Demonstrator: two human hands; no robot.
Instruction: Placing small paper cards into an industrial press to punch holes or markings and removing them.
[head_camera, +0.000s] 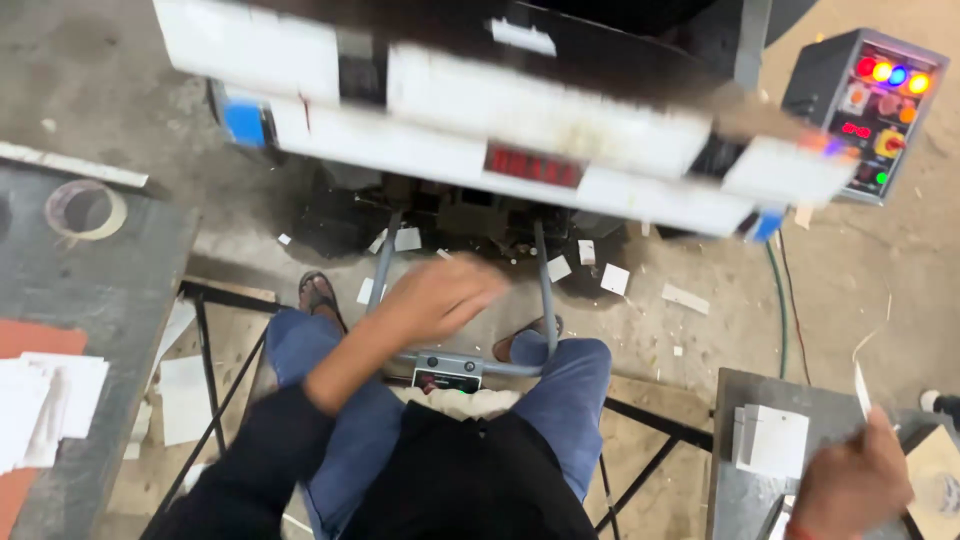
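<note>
Sitting in front of a large white machine (500, 110), seen from above, legs in blue jeans straddling a grey metal frame (545, 300) with a small pedal box (447, 370) on the floor between sandalled feet. Left hand (440, 295) blurred in mid-air above the knees, fingers loosely curled and seemingly empty, though blur makes this hard to confirm. Right hand (860, 480) low at the right edge, pinching a thin white card (862, 388) upright between fingertips, just beside a stack of white cards (775, 440) on a grey side table (730, 400). Possible trouble, as a judgement: card likely to slip or bend from so light a pinch; a hand moving fast toward the machine's front could get caught if the foot presses the pedal box at the wrong moment; scattered paper scraps (615, 278) on the dusty floor could slide underfoot. Around: a control box (875, 105) with red, yellow, blue and orange lights at upper right, a green cable (782, 310) trailing across the floor, a roll of tape (85, 208) and more white sheets (45, 400) on a dark bench (110, 290) at left. Between the cards and the machine: the frame's uprights and both knees.
</note>
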